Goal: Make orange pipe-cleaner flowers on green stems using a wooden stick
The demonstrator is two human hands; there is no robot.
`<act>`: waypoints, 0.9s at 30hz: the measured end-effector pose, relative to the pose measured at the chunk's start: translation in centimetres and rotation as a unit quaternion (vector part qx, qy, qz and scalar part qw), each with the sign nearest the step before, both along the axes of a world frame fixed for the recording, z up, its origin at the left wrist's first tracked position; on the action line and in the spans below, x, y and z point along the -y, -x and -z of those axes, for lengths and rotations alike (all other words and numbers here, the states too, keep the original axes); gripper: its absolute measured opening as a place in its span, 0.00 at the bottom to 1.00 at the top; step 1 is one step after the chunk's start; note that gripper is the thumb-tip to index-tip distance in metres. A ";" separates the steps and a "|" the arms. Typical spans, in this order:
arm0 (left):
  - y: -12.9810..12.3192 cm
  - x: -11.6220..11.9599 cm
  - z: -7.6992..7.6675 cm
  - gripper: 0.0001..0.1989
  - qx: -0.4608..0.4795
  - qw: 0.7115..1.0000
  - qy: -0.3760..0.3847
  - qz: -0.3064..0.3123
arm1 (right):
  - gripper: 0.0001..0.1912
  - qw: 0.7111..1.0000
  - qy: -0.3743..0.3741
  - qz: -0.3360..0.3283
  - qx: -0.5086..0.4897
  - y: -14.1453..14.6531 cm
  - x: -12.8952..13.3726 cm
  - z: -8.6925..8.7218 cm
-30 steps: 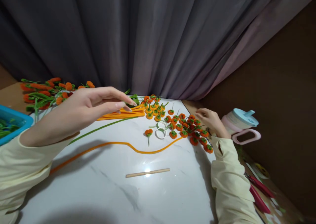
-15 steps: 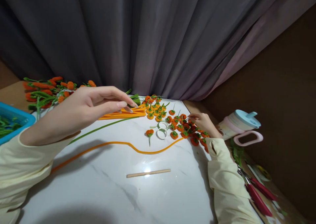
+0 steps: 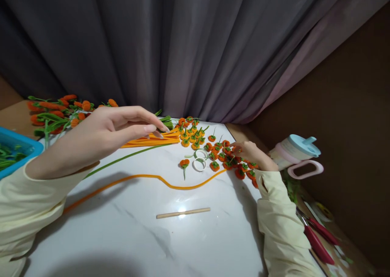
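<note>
My left hand point(image 3: 118, 128) hovers with loosely spread fingers above a bundle of orange pipe cleaners point(image 3: 170, 138), holding nothing. My right hand point(image 3: 248, 151) is over a cluster of small red-orange pumpkins point(image 3: 239, 174) with green tops; its fingertips touch or nearly touch them, and whether they hold one is unclear. Yellow-orange pumpkins point(image 3: 185, 142) stand beside the bundle. One orange pumpkin point(image 3: 184, 163) lies apart, near two white rings point(image 3: 200, 164). An orange pipe cleaner point(image 3: 183, 188) curves across the white table point(image 3: 128, 236), behind a thin wooden stick point(image 3: 183, 213).
A blue basket point(image 3: 33, 146) of green pieces is at the left edge, with orange fuzzy flowers point(image 3: 51, 105) behind it. On the right are a cup with a blue lid point(image 3: 304, 145) and red-handled pliers point(image 3: 318, 244). A grey curtain point(image 3: 137, 45) hangs behind.
My right hand has shifted slightly left and down over the red-orange pumpkins. My left hand has stayed in place.
</note>
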State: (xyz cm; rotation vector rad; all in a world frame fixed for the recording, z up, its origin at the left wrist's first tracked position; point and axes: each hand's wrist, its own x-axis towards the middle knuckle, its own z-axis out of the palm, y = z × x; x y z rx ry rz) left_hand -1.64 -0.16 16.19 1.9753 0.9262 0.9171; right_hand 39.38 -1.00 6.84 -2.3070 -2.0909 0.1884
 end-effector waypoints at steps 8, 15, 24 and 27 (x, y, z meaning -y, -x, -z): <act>0.1 -0.2 0.3 0.09 0.010 1.000 -0.007 0.008 | 0.13 1.000 0.009 0.000 -0.011 0.5 0.0 -0.1; -2.2 -1.3 3.3 0.10 0.004 0.990 0.068 0.124 | 0.14 0.936 -0.099 0.032 -0.335 4.8 3.5 -5.8; -5.2 0.3 5.9 0.23 0.040 0.918 0.307 0.248 | 0.14 0.794 0.007 -0.085 -0.601 16.0 5.4 -4.7; -5.1 0.3 6.0 0.17 0.076 0.901 0.354 0.240 | 0.12 0.802 -0.033 -0.103 -0.588 16.8 5.6 -4.1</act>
